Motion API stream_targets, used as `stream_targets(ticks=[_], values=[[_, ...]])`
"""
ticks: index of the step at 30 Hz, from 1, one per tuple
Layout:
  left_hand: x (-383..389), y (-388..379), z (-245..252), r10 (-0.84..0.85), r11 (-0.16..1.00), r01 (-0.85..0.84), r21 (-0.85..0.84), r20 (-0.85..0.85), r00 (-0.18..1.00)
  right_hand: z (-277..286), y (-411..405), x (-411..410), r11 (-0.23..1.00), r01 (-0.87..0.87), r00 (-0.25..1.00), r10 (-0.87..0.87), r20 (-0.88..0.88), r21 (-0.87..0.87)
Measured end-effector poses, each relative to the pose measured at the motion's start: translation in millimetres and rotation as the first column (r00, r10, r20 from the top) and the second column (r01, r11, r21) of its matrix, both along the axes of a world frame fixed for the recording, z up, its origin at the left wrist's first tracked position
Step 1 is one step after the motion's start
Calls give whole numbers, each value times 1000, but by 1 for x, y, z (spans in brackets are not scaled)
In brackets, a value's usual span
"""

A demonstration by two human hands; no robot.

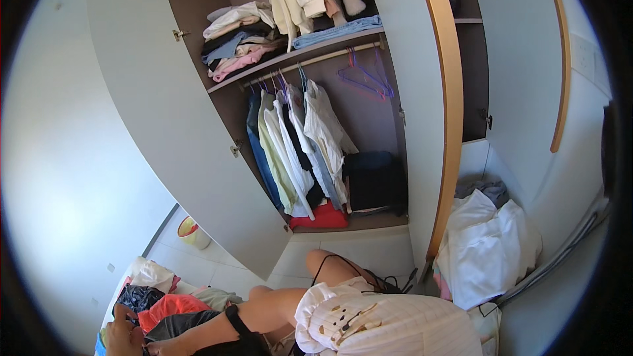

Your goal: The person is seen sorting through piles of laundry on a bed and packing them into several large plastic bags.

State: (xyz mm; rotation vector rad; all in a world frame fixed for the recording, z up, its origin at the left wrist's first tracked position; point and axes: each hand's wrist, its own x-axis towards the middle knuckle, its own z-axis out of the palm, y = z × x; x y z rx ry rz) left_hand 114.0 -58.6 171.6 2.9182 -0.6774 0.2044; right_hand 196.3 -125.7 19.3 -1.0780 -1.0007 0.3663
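Both my hands are low at the left edge of the view, over a heap of clothes. My left hand [122, 334] has bent fingers and sits beside a shiny black bundle [141, 297]; what lies within its fingers is hidden. My right hand [167, 347] reaches in from the right, a black band around that arm. Its fingers close at the edge of a dark garment [183, 325], partly cut off by the frame. A red garment [170, 308] lies just above the dark one. Behind it are a white bundle [152, 276] and a grey-green cloth [217, 296].
An open wardrobe [217, 87] stands ahead, with hanging shirts [292, 143], folded clothes [242, 42] and spare hangers [366, 79]. Its left door [163, 94] swings out towards me. A small bin [194, 233] is on the floor. White cloth [487, 249] is piled at the right.
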Motion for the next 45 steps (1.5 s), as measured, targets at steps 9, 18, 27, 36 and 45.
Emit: stream_targets(ticks=[9, 18, 27, 36, 45], values=[[-21, -20, 2, 157, 984, -159, 82, 26, 987, 2, -29, -11, 978, -182, 968, 160, -192, -105], [-34, 104, -122, 113, 890, -158, -428, -129, 985, 32, -27, -7, 973, -227, 969, 221, 106, 42], [-57, 91, -103, -82, 546, -325, -772, -436, 896, 14, -16, -16, 924, 240, 317, -365, 875, 298], [-35, 34, -111, 252, -117, -435, -893, -450, 857, 25, -18, -14, 741, 159, -16, -658, 753, 652], [-43, 100, -163, 834, 476, -559, -678, 147, 532, -40, -49, -18, 932, 251, 28, -275, 961, 259]])
